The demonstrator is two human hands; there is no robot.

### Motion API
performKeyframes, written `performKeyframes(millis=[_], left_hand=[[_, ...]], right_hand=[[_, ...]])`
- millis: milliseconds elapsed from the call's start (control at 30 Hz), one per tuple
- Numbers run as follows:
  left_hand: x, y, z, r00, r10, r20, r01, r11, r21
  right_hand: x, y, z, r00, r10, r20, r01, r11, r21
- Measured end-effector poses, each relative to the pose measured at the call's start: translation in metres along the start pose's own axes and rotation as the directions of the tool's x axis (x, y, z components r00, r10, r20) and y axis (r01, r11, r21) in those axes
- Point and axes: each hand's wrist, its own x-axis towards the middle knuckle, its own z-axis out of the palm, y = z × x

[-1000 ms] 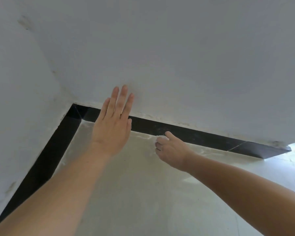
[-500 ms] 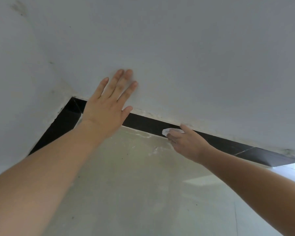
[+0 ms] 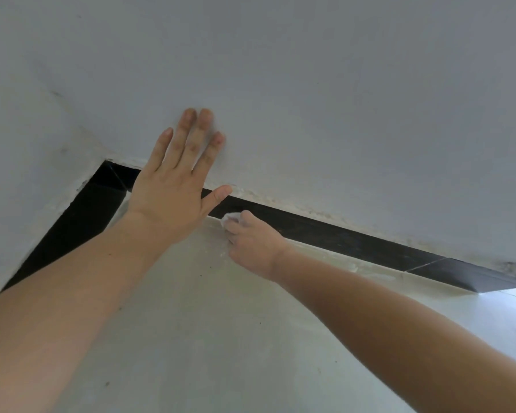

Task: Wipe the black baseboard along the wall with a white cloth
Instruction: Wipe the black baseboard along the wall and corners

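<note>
Two bare forearms reach in over the pale floor [image 3: 221, 338]. One white cloth [image 3: 231, 217], bunched in the right hand [image 3: 253, 245]: grip curled tight round it, cloth against the lower edge of the black baseboard [image 3: 340, 236], near the corner. Beyond it the left hand [image 3: 173, 198]: grip wide, fingers straight, flat on the white wall [image 3: 310, 99], thumb across the baseboard's top edge. Two baseboard runs meet at the corner, far left.
</note>
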Motion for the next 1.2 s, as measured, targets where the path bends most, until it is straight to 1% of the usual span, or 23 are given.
performKeyframes(millis=[100, 167, 333, 500, 567, 633, 733, 767, 833, 933, 1000, 1100, 1200], left_hand=[[-0.001, 0.002, -0.002, 1.000, -0.003, 0.000, 0.003, 0.999, 0.042], [-0.001, 0.003, -0.004, 1.000, -0.007, -0.006, 0.007, 0.999, 0.034], [-0.001, 0.007, -0.007, 1.000, -0.010, -0.020, 0.011, 1.000, 0.028], [-0.001, 0.009, -0.009, 1.000, -0.027, -0.013, 0.028, 0.999, 0.041], [0.000, 0.011, -0.008, 0.999, -0.033, -0.011, 0.033, 0.999, 0.038], [0.001, 0.011, -0.009, 0.999, -0.039, -0.006, 0.040, 0.998, 0.043], [0.000, 0.010, -0.012, 0.999, -0.039, 0.006, 0.039, 0.998, 0.058], [0.000, 0.009, -0.013, 0.999, -0.040, 0.010, 0.039, 0.998, 0.058], [-0.001, 0.009, -0.016, 0.999, -0.046, 0.018, 0.045, 0.997, 0.064], [-0.001, 0.011, -0.020, 0.998, -0.060, 0.029, 0.058, 0.996, 0.073], [-0.002, 0.012, -0.022, 0.998, -0.062, 0.030, 0.060, 0.996, 0.071], [-0.003, 0.011, -0.024, 0.998, -0.064, 0.020, 0.062, 0.996, 0.070], [-0.004, 0.013, -0.024, 0.997, -0.070, 0.013, 0.069, 0.994, 0.080]], right_hand=[[-0.004, 0.009, 0.010, 0.997, 0.017, 0.078, -0.019, 1.000, 0.025], [-0.018, 0.012, 0.022, 0.994, 0.003, 0.114, -0.003, 1.000, 0.001], [-0.061, 0.020, 0.045, 0.976, 0.015, 0.217, -0.022, 0.999, 0.032], [-0.094, 0.019, 0.058, 0.926, 0.085, 0.367, -0.115, 0.992, 0.059], [-0.097, 0.016, 0.055, 0.910, 0.105, 0.400, -0.159, 0.982, 0.103], [-0.093, 0.013, 0.046, 0.937, 0.080, 0.339, -0.148, 0.973, 0.179], [-0.077, 0.004, 0.026, 0.989, 0.028, 0.146, -0.062, 0.970, 0.236], [-0.068, 0.001, 0.020, 0.995, 0.016, 0.100, -0.038, 0.973, 0.227], [-0.045, -0.005, 0.009, 0.999, -0.009, 0.047, 0.001, 0.988, 0.154], [-0.009, -0.002, -0.006, 0.999, 0.006, -0.033, -0.003, 0.997, 0.076], [0.008, 0.003, -0.012, 0.998, 0.027, -0.048, -0.025, 0.998, 0.051], [0.018, 0.008, -0.013, 1.000, 0.025, -0.004, -0.025, 0.999, 0.028], [0.005, 0.008, -0.001, 0.998, 0.012, 0.065, -0.015, 0.999, 0.036]])
